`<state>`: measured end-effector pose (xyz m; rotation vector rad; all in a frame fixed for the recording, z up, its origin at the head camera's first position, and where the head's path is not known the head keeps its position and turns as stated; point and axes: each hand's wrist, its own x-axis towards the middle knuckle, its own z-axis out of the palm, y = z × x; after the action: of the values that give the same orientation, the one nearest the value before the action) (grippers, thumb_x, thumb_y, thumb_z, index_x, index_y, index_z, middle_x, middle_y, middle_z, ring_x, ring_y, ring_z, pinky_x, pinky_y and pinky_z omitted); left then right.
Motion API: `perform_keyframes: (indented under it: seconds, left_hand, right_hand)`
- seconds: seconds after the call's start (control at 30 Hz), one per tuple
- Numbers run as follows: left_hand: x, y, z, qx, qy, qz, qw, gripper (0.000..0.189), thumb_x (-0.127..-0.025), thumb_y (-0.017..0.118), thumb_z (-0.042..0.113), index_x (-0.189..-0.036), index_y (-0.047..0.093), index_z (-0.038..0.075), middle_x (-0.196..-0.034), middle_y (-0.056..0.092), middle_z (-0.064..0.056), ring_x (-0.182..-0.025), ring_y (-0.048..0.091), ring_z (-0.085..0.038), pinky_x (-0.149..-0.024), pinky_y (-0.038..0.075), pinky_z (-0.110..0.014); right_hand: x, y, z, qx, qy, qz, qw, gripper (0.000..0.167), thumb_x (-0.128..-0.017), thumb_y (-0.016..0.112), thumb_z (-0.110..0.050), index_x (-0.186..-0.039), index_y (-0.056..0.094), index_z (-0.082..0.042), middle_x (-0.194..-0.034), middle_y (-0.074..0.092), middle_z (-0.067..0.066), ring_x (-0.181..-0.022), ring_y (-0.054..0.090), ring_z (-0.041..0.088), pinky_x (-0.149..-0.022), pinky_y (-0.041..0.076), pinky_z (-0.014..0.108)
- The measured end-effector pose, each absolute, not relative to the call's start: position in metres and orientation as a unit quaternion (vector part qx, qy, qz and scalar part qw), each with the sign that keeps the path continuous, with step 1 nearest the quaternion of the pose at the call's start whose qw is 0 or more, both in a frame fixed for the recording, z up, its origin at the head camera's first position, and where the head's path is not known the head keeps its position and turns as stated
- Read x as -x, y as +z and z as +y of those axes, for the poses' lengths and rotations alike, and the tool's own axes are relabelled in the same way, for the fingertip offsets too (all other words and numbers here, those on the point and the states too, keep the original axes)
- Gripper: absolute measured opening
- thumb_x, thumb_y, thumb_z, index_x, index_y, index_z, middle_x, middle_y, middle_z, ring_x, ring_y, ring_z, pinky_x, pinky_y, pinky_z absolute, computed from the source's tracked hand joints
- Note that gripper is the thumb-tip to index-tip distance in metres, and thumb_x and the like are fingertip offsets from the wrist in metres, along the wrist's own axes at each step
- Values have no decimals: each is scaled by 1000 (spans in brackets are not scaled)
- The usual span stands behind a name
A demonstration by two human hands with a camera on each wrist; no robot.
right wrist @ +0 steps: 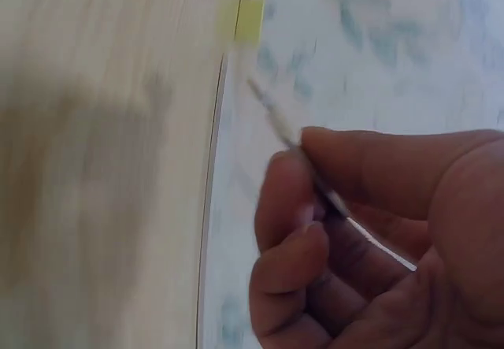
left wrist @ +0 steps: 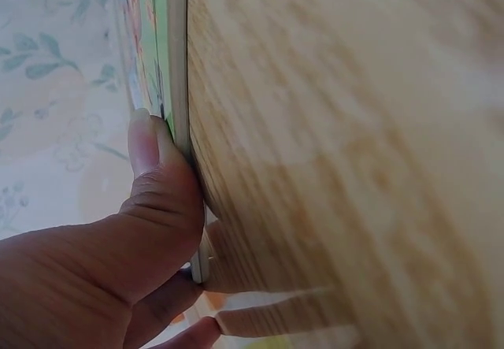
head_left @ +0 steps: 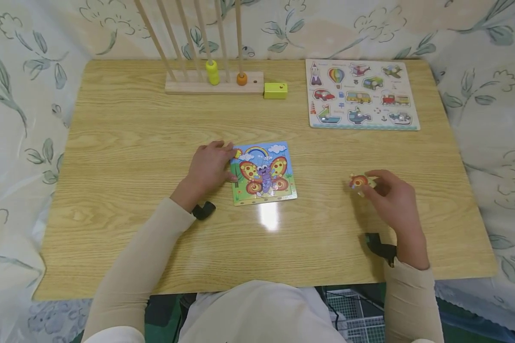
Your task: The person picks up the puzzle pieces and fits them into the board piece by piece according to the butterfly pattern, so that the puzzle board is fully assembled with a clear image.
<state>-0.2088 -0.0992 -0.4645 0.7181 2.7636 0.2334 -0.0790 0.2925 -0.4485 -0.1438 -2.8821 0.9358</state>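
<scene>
A square butterfly puzzle (head_left: pixel 263 174) lies flat near the middle of the table. Along its left side, my left hand (head_left: pixel 210 166) holds it, fingers at the upper left corner and thumb on the edge. In the left wrist view the thumb (left wrist: pixel 150 152) overlaps the puzzle's rim (left wrist: pixel 179 65), and other fingers show past its end. Off to the right, my right hand (head_left: pixel 390 197) pinches a small flat puzzle piece (head_left: pixel 358 181) in red, orange and yellow above the table. Seen edge-on in the right wrist view, this piece (right wrist: pixel 272 113) sticks out between thumb and fingers.
At the back stands a wooden peg stand (head_left: pixel 184 85) with tall rods and a few yellow and orange beads. A yellow block (head_left: pixel 275 90) sits at its right end. Farther right lies a vehicle picture board (head_left: pixel 362 125). Patterned curtains (head_left: pixel 493 143) border the table (head_left: pixel 124 143).
</scene>
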Motion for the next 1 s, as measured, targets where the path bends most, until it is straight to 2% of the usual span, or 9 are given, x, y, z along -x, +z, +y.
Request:
perform_keyframes:
  seconds: [0.07, 0.2, 0.33, 0.5, 0.7, 0.8, 1.0]
  left_hand:
    - [209, -465, -99, -249, 81, 955, 138, 76, -76, 76, 46, -140, 51, 12, -150, 42, -7, -141, 34, -32, -108, 34, -58]
    - [209, -465, -99, -248, 82, 955, 138, 76, -76, 76, 46, -140, 51, 13, -151, 42, -7, -141, 34, -32, -108, 34, -58]
    - [209, -466, -98, -248, 83, 956, 136, 76, -76, 77, 46, -140, 51, 13, -150, 42, -7, -141, 34, -32, -108, 34, -58]
    - [209, -466, -98, -252, 85, 955, 133, 76, -76, 76, 46, -139, 52, 13, -150, 43, -7, -140, 35, -32, -108, 34, -58]
    - [208, -466, -100, -247, 87, 956, 131, 76, -75, 76, 47, -139, 52, 13, -150, 42, -6, -141, 34, -32, -109, 34, -57]
    - [207, -465, -100, -246, 90, 956, 130, 76, -75, 77, 47, -139, 52, 13, -150, 42, -6, -140, 35, -33, -108, 35, -58]
    - [206, -465, -100, -249, 92, 956, 127, 75, -75, 77, 46, -138, 53, 13, -149, 43, -6, -140, 35, -33, -107, 36, -58]
  right_hand:
    - [88, -448, 275, 15, 315, -948, 51, 32, -87, 70, -11, -118, 64, -6, -84, 67, 16, -61, 49, -7, -54, 39, 15]
    - [101, -451, 246, -52, 322, -945, 24, 39, -87, 68, -6, -126, 62, -9, -79, 64, 10, -61, 50, 9, -53, 39, 22]
    - [106, -456, 223, -79, 337, -938, -7, 38, -88, 66, -5, -126, 62, -9, -81, 65, 8, -64, 52, 16, -55, 42, 25]
    - [109, -463, 201, -67, 376, -923, -36, 34, -87, 69, -11, -120, 62, -10, -85, 66, 8, -68, 54, 18, -63, 45, 26]
    - [118, -471, 183, -53, 426, -900, -75, 33, -84, 74, -17, -113, 59, -9, -86, 66, 6, -70, 57, 17, -64, 47, 24]
    - [123, -474, 175, -50, 433, -897, -80, 33, -82, 76, -18, -107, 58, -8, -86, 64, 6, -71, 57, 17, -64, 48, 24]
    - [129, -479, 162, -39, 392, -916, -72, 32, -79, 79, -25, -98, 59, -7, -77, 57, 3, -67, 52, 16, -61, 43, 27]
